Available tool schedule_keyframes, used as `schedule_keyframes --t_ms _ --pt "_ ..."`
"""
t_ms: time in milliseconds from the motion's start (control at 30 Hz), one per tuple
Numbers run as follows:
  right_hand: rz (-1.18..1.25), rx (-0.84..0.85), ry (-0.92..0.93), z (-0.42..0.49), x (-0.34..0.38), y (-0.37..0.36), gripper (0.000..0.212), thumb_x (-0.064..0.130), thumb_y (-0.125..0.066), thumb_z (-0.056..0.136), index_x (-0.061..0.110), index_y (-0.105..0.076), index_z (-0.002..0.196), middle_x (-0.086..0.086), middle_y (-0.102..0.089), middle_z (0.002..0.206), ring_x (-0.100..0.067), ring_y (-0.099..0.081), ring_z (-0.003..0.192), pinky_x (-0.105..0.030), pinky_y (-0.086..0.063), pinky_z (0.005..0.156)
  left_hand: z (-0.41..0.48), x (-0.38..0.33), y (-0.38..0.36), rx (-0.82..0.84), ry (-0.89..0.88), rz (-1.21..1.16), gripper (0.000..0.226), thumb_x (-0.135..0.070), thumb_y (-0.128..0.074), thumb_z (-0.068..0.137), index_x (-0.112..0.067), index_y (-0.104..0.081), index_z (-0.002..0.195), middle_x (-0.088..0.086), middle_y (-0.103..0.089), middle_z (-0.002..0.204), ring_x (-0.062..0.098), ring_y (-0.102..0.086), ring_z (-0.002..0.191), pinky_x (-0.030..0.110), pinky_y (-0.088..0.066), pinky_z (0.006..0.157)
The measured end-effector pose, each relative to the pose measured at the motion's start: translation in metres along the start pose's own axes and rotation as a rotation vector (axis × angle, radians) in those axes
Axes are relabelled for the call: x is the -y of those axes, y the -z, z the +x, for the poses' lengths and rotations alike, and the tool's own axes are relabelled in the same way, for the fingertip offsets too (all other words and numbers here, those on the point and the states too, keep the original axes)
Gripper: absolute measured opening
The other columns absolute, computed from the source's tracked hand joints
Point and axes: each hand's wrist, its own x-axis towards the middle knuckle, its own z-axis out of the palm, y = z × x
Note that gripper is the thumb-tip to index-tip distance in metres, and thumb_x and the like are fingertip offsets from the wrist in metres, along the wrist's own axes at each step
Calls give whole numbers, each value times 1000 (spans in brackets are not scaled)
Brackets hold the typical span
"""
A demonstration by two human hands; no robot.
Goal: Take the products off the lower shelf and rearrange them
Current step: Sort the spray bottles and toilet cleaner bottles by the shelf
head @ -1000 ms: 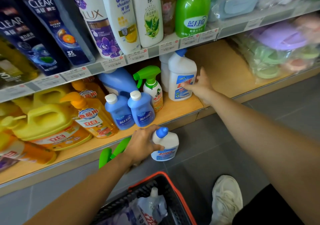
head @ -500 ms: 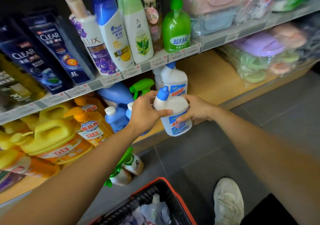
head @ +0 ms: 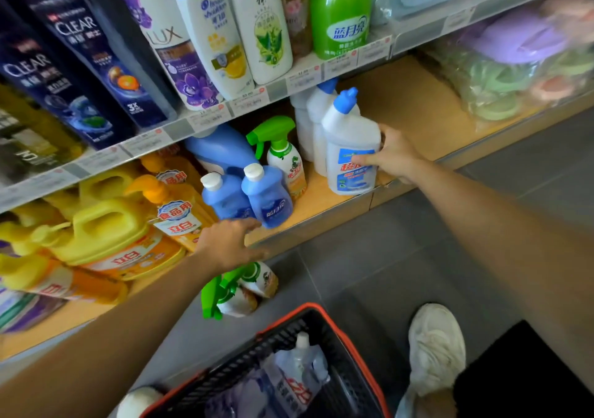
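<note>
At the front edge of the wooden lower shelf [head: 401, 102], the right hand [head: 390, 157] grips a white plastic bottle [head: 352, 147], upright, its bent blue cap [head: 345, 99] pointing up-right; the left hand [head: 228, 244], fingers spread, hovers beside two blue bottles [head: 270, 199].

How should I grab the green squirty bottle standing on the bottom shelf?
Hold the spray bottle by its thin neck, just under the green trigger head, reaching in from the front over the two small blue bottles. It stands upright, its lower body is hidden behind them, and white bottles stand close beside it, so the neck is the easiest part to reach.
</note>
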Motion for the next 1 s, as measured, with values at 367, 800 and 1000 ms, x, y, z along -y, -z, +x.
schedule_keyframes --t_ms 367,800,1000 --pt "-353 -231 -107 -20 -11 -15 42 54 -78 78 19 -66 96 7 -70 97 -11 -67 84 -27 -54 65 -15 14 -32 90 38 283 51 -68 -63 84 -29 -62 117 -1 -71 107 23 -64 108 38 -39 103" --pt "-305 605 41 -95 -5 -127 92 27 -95 61 23 -50 140 8 -62 129 -12 -56 122 -34 -48 102 -28 -17 42 -210 -112 -449 23 -47 -79 82 -28 -71 92 -5 -67 73 15 -60 69 36 -43 61" --pt "-324 381 172 -101 -1 -136 85 42 -94 51 29 -58 127 9 -69 116 -12 -66 104 -44 -57 89 -37 -23 53 -285 -48 -776 17 -34 -82 83 -20 -72 83 8 -71 71 13 -61 62 40 -49 62"
